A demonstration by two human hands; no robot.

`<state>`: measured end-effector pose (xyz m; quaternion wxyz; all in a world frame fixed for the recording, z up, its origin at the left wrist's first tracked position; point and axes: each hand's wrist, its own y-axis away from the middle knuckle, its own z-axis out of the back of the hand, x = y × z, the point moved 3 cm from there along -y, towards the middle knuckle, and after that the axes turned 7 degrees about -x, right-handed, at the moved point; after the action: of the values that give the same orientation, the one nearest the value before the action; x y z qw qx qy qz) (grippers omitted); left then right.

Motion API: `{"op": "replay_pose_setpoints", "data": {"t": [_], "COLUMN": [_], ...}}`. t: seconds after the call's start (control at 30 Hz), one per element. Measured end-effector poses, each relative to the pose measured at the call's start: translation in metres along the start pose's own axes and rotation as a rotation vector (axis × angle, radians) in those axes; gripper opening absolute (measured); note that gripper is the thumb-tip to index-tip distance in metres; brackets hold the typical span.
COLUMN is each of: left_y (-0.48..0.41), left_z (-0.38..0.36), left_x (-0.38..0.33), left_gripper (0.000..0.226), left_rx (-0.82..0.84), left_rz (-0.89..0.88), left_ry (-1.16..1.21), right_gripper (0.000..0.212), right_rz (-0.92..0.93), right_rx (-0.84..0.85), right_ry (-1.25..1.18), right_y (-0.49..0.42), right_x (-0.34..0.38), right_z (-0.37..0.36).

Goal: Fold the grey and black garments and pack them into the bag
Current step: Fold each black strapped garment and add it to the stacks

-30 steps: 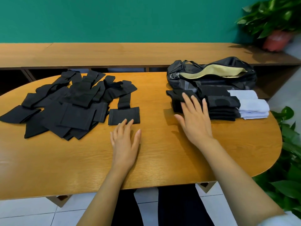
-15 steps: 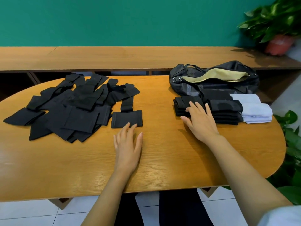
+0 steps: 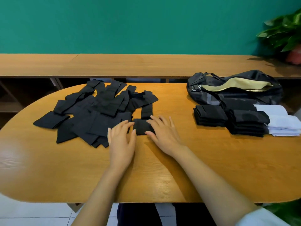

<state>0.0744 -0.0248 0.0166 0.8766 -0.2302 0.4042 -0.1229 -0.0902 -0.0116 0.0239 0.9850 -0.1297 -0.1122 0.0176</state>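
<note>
Nearest, two bare forearms reach over the front edge of the wooden table (image 3: pixel 211 168) toward twelve o'clock. The left hand (image 3: pixel 121 141) and the right hand (image 3: pixel 164 134) lie close together, with one small black piece (image 3: pixel 142 128) flat on the wood between them. Both hands have the fingers stretched and a little spread. The left fingertips touch the piece's nine o'clock edge, the right fingers rest on its three o'clock part, and no finger seems curled around the cloth. I judge that the step in hand is to fold this piece. To do it well, one hand should press one end flat while the other brings the opposite end over, edge on edge, and then smooths the crease, because thin cloth may slide on a polished top. A long strip meets the piece at twelve o'clock; I cannot tell if it is the same garment, so it should be checked before folding. At ten o'clock from the hands lies the loose heap (image 3: pixel 97 115) of black garments, not yet folded. At two o'clock, well apart, stand the folded black stacks (image 3: pixel 210 115), with white folded cloths (image 3: pixel 283 123) just beside them. Behind the stacks lies the bag (image 3: pixel 234 88), its zip open and a pale lining visible. Farthest are a wooden shelf (image 3: pixel 130 66), the green wall (image 3: pixel 130 25) and a plant (image 3: pixel 285 33).
</note>
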Motion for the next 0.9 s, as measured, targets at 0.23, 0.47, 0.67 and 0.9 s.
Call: {"op": "replay_pose_setpoints", "data": {"t": [0.23, 0.47, 0.67, 0.9], "left_y": [-0.097, -0.147, -0.13, -0.101], "left_z": [0.061, 0.084, 0.06, 0.025], "left_x": [0.094, 0.194, 0.192, 0.136], "left_gripper": [0.037, 0.078, 0.084, 0.083], "left_rx": [-0.129, 0.228, 0.374, 0.348], "left_rz": [0.097, 0.519, 0.511, 0.557], "left_ry": [-0.357, -0.484, -0.597, -0.577], "right_gripper": [0.059, 0.059, 0.057, 0.054], "right_rz": [0.069, 0.207, 0.204, 0.199], "right_rx": [0.059, 0.025, 0.103, 0.102], "right_ry": [-0.087, -0.13, -0.081, -0.05], "right_y": [-0.057, -0.085, -0.089, -0.073], "right_x": [0.076, 0.119, 0.108, 0.049], "right_z": [-0.029, -0.045, -0.055, -0.034]}}
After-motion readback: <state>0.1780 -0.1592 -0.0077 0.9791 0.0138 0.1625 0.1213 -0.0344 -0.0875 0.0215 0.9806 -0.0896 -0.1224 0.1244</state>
